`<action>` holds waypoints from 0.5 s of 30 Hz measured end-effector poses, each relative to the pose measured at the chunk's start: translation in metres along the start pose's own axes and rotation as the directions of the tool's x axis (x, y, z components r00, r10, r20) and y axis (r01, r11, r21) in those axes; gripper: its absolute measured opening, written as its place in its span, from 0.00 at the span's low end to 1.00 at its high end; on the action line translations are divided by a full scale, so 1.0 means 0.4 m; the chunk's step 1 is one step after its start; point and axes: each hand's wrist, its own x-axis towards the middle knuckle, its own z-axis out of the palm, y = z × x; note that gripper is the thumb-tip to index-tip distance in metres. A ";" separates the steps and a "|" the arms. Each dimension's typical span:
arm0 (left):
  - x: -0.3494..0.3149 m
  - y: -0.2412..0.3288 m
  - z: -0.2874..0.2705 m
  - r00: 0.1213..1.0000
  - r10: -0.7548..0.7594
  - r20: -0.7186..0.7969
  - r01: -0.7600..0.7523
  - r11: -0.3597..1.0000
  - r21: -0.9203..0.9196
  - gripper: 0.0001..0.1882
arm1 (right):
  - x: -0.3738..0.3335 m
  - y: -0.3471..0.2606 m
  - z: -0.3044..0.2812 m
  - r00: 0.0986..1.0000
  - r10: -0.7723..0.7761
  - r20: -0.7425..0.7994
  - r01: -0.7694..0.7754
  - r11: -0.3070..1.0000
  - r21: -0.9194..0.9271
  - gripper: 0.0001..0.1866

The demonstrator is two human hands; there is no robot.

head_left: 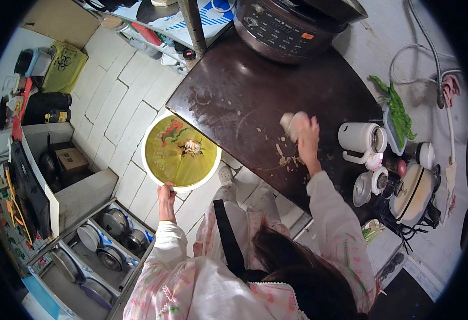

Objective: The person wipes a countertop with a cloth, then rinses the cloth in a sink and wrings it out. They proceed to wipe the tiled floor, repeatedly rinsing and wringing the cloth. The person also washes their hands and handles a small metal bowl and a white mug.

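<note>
My left hand [166,195] grips the near rim of a round white bin [146,154] lined with a yellow bag. The bin is beside the corner of a dark brown tabletop [228,101]. Inside it lie a red and green scrap [174,132] and a pale crumpled clump [192,148]. Over the tabletop, my right hand [308,140] is closed around a pale wadded cloth [292,124], which looks slightly smeared by motion. Light brown crumbs [283,159] are scattered just below it, along with smudges and a faint ring mark.
A dark multicooker [287,32] stands at the table's far end. On the right are a white jug [358,137], green peppers [398,114] in a tray, and several lidded jars. Pot lids [115,221] fill an open drawer at lower left. A metal shelf post [192,26] rises behind the table.
</note>
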 end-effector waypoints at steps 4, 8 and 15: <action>0.009 0.002 -0.010 0.998 0.017 0.053 -0.015 0.999 -0.033 0.21 | 0.263 0.001 0.166 0.757 0.543 -0.363 -0.596 0.802 -0.042 0.21; 0.014 -0.001 -0.018 0.999 -0.031 -0.028 0.032 0.999 0.036 0.21 | 0.424 -0.175 0.299 0.835 0.348 -0.426 -0.401 0.915 -0.038 0.22; 0.011 0.011 0.001 0.999 -0.027 0.027 0.029 0.997 -0.070 0.23 | 0.254 -0.602 0.357 0.990 0.129 -0.054 -0.104 0.940 0.324 0.27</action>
